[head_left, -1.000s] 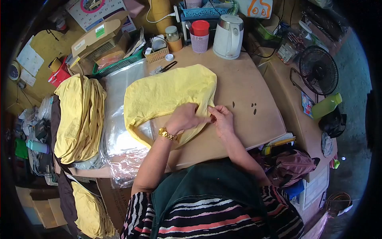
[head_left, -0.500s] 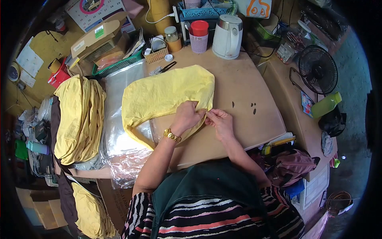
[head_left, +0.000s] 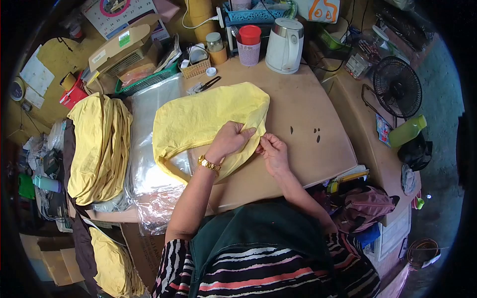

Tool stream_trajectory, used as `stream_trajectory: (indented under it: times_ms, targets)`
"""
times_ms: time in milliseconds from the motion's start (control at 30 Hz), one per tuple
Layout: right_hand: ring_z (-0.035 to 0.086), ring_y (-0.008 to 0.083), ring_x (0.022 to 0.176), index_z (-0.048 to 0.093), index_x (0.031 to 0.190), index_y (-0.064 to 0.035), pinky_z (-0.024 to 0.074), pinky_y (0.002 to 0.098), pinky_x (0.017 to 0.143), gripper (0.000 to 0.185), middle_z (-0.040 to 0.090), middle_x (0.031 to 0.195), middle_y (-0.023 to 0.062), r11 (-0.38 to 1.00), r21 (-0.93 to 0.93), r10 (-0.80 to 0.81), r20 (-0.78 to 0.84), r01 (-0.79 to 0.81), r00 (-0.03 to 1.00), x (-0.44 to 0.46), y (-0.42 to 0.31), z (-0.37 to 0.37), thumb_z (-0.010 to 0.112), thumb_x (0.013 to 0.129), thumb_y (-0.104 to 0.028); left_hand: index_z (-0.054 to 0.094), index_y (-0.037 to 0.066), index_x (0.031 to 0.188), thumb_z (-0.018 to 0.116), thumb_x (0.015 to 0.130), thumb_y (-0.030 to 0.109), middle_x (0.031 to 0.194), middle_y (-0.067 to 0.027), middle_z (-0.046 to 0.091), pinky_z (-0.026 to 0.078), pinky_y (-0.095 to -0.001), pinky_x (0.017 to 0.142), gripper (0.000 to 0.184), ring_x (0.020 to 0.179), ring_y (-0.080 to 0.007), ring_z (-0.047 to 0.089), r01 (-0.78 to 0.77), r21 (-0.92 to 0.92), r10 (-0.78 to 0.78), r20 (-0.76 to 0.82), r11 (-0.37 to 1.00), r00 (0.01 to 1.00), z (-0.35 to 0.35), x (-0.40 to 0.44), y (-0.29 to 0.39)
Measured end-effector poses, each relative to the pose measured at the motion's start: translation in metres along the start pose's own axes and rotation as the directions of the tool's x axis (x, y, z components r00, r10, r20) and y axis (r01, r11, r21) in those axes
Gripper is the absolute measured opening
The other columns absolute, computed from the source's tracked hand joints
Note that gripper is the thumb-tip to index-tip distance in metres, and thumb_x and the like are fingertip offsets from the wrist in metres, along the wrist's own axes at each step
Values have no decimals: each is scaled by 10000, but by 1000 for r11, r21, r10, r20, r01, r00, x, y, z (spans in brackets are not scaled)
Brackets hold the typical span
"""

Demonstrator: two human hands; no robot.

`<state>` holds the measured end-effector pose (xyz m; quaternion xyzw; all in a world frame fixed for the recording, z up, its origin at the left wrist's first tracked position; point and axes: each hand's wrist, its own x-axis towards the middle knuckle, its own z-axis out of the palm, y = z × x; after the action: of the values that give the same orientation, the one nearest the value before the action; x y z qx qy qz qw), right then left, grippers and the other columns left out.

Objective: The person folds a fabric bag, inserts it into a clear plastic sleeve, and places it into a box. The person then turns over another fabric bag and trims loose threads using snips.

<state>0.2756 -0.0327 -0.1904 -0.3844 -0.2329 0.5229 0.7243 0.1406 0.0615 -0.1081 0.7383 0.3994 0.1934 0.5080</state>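
A yellow fabric bag [head_left: 206,111] with a long loop strap lies flat on the brown-covered table [head_left: 298,104]. My left hand [head_left: 232,139], with a gold watch at the wrist, is closed on the fabric near the bag's right end, where the strap joins. Just to its right, my right hand [head_left: 273,151] pinches the edge of the same bag between thumb and fingers. Whatever small detail lies between the fingertips is too small to make out. Under the bag's left part lies a stack of clear plastic sleeves [head_left: 149,114].
Folded yellow bags [head_left: 97,149] are piled at the left. Black-handled snips [head_left: 206,84] lie behind the bag. An electric kettle [head_left: 284,47], a pink cup [head_left: 249,52] and a green basket [head_left: 144,84] line the back. A fan [head_left: 396,85] stands at right.
My left hand has shifted slightly left and up along the bag's edge. My right hand has moved a little up and left, still pinching. The bag has barely shifted.
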Motion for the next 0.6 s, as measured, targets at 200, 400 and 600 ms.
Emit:
stream_trajectory:
  times_ms: [200,400,600]
  targets:
    - [595,91,677,635,951,-42,474,235,655,89,641,786,26,991,-130,-20,-4,19,1000,-2,-1,-5,600,938,-122,671,-48,784,663,888,287,584,-68,594,434,-302,535,351,532,-93,501,-7,140,6,8,990,1000,-4,5,-4]
    - [606,115,673,622,974,-36,487,253,642,151,644,799,35,973,-231,19,-62,-33,998,-6,-2,-13,635,923,-177,583,-55,706,672,864,323,572,-234,492,430,-409,558,420,510,-320,493,-117,379,144,-45,918,989,-2,-2,9]
    - [612,145,754,602,983,-73,489,335,691,159,637,807,23,784,222,572,107,-580,813,-5,-27,4,663,897,-193,613,-54,768,727,790,343,682,-262,607,492,-457,675,413,709,-419,625,-91,412,127,-61,907,990,3,-7,22]
